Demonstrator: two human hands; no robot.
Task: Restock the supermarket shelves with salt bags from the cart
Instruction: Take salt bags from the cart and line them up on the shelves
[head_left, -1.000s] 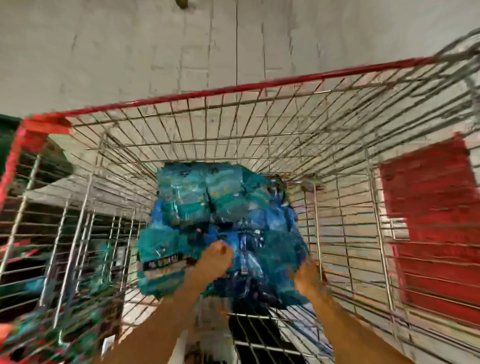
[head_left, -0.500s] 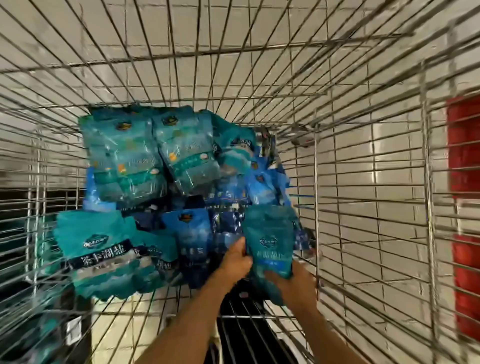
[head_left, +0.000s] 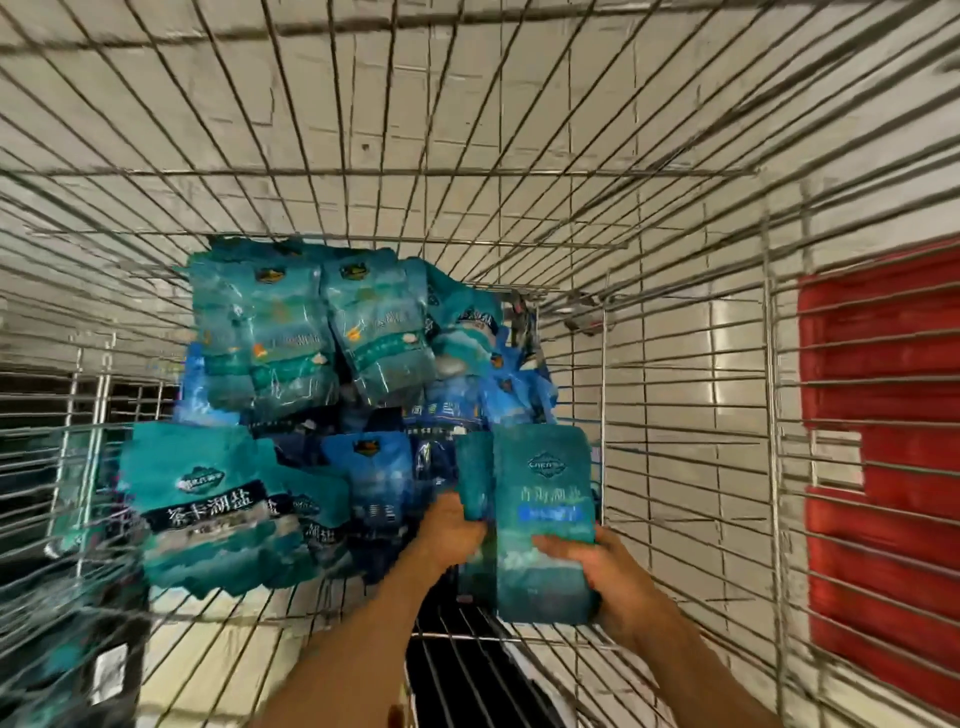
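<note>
A wire cart (head_left: 685, 395) holds a heap of teal and blue salt bags (head_left: 317, 364) stacked toward its left and far end. My right hand (head_left: 597, 571) grips a teal salt bag (head_left: 543, 519) upright at the pile's right edge, fingers across its front. My left hand (head_left: 452, 530) is closed on a second, narrower teal bag (head_left: 475, 475) pressed against the first one's left side. Both forearms reach in from the bottom of the view. A large teal bag with white characters (head_left: 208, 499) lies at the pile's near left.
The cart's wire walls rise on all sides, close on the right. A pale tiled floor shows through the mesh. A red block (head_left: 883, 441) stands outside the cart on the right. Dark shelving (head_left: 62, 395) is visible through the left wall.
The view dropped and closed in on the cart's inside. My hands went from resting on the pile to holding teal bags, and the right-hand bag has lifted clear and upright.
</note>
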